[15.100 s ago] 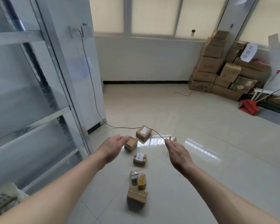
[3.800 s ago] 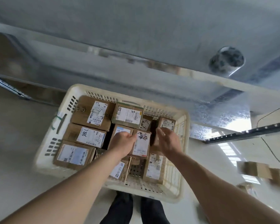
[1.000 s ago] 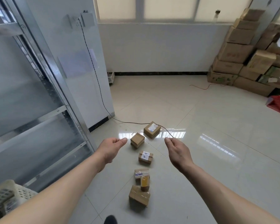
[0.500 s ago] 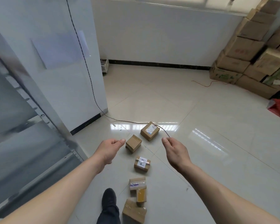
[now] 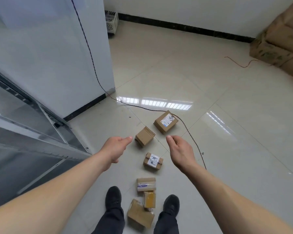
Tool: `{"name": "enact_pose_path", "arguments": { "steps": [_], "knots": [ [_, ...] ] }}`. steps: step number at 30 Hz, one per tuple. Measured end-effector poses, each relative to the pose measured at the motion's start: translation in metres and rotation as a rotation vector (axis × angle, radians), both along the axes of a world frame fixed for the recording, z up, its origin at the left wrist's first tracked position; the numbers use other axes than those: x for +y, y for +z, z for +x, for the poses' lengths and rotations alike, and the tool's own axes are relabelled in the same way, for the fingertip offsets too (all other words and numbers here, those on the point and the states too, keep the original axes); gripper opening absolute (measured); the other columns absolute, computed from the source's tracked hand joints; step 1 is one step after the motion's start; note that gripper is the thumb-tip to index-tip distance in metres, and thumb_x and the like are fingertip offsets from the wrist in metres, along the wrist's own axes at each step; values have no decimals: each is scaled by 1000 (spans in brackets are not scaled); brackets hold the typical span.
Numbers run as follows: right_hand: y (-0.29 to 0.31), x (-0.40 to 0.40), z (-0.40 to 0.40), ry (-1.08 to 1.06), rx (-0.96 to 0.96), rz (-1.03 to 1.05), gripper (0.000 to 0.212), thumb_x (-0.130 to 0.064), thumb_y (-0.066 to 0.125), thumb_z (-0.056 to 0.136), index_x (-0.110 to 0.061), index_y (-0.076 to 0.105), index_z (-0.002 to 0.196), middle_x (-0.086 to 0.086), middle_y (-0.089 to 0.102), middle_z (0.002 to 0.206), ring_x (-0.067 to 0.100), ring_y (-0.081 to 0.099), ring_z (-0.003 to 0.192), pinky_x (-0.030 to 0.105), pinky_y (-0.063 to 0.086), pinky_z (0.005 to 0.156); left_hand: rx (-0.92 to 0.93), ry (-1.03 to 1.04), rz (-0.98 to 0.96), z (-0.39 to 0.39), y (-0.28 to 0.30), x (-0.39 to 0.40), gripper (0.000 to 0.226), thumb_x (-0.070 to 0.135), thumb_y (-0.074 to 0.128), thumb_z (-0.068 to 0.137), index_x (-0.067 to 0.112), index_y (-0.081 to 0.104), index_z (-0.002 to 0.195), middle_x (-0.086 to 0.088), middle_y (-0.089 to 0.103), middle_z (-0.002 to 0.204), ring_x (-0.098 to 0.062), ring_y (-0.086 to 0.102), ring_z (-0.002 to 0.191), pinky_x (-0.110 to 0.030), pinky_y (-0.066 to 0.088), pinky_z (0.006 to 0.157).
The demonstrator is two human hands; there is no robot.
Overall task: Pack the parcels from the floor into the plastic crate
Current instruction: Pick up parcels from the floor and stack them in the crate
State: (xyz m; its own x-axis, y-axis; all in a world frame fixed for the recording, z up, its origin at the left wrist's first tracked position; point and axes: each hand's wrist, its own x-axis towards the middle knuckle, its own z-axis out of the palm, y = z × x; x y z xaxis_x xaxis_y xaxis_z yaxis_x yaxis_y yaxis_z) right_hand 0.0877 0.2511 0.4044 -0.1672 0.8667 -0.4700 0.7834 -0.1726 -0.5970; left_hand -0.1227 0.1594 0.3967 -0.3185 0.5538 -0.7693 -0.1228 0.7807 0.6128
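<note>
On the shiny tiled floor (image 5: 210, 85) lie six small brown parcels in a loose line, and a person stands over them with both arms held out.

The left hand (image 5: 114, 149) hangs in the air with its grip loose, fingers gently bent and thumb pointing forward. It holds nothing. The right hand (image 5: 180, 149) is the same, fingers softly curled and its grip empty. Neither hand touches a parcel.

The farthest parcel (image 5: 166, 121) has a white label on top and lies against a thin dark cable (image 5: 95, 71) that runs down the wall and across the floor. Just beside it, nearer the left hand's thumb, is a plain parcel (image 5: 145, 136) with no label showing. Between the two hands and a bit closer lies a taped parcel (image 5: 153, 161) with a white label.

Nearer the feet is a parcel with blue and white tape (image 5: 146, 184). Touching it is a little yellow-taped parcel (image 5: 149, 199). The biggest one, a plain tilted parcel (image 5: 139, 216), sits between the two black shoes (image 5: 113, 197).

A white pillar (image 5: 57, 48) stands on the left, next to a metal rack (image 5: 24, 132). A white plastic crate (image 5: 111, 21) peeks out behind the pillar, well apart from the parcels. Big cardboard boxes (image 5: 277, 39) are piled at the far right, with a thin red wire (image 5: 240, 62) near them.
</note>
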Motion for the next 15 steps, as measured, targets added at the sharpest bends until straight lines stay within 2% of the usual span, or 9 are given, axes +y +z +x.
{"name": "enact_pose_path", "arguments": {
  "steps": [2, 4, 6, 8, 10, 15],
  "knots": [
    [-23, 20, -8, 22, -18, -12, 35, -51, 40, 103, -37, 37, 71, -14, 41, 71, 17, 44, 84, 30, 34, 63, -13, 17, -19, -3, -22, 18, 33, 50, 57, 93, 19, 60, 104, -5, 52, 98, -22, 46, 86, -32, 36, 69],
    [-52, 41, -15, 55, -32, -32, 34, -51, 40, 103, -36, 40, 72, -13, 44, 72, 18, 46, 84, 31, 35, 67, -19, 39, -37, -5, -48, 34, 38, 52, 57, 93, 16, 61, 106, -5, 52, 99, -22, 47, 87, -32, 36, 69],
    [-86, 63, -22, 94, -29, -71, 31, -51, 40, 103, -32, 56, 85, -9, 54, 82, 20, 51, 90, 31, 38, 76, -15, 68, -63, -6, -79, 49, 38, 52, 58, 92, 16, 61, 104, -5, 52, 98, -22, 47, 86, -33, 38, 70],
    [-126, 85, -30, 130, -20, -103, 37, -51, 40, 104, -25, 67, 108, -2, 64, 98, 21, 57, 100, 32, 41, 82, -14, 95, -82, -7, -117, 63, 35, 52, 58, 92, 19, 60, 102, -5, 52, 98, -23, 48, 86, -33, 39, 71],
    [-171, 107, -36, 169, -35, -128, 44, -52, 40, 104, -22, 67, 122, 2, 68, 111, 23, 59, 109, 33, 43, 86, -13, 129, -105, -7, -159, 76, 40, 52, 58, 92, 14, 62, 105, -5, 52, 97, -23, 48, 86, -33, 40, 70],
    [-301, 151, -42, 261, -106, -165, 49, -53, 38, 103, -21, 63, 131, 6, 66, 128, 28, 56, 121, 37, 44, 97, -28, 176, -160, -3, -279, 109, 31, 51, 55, 94, 20, 55, 99, -5, 49, 96, -22, 47, 88, -32, 42, 71]
  ]
}}
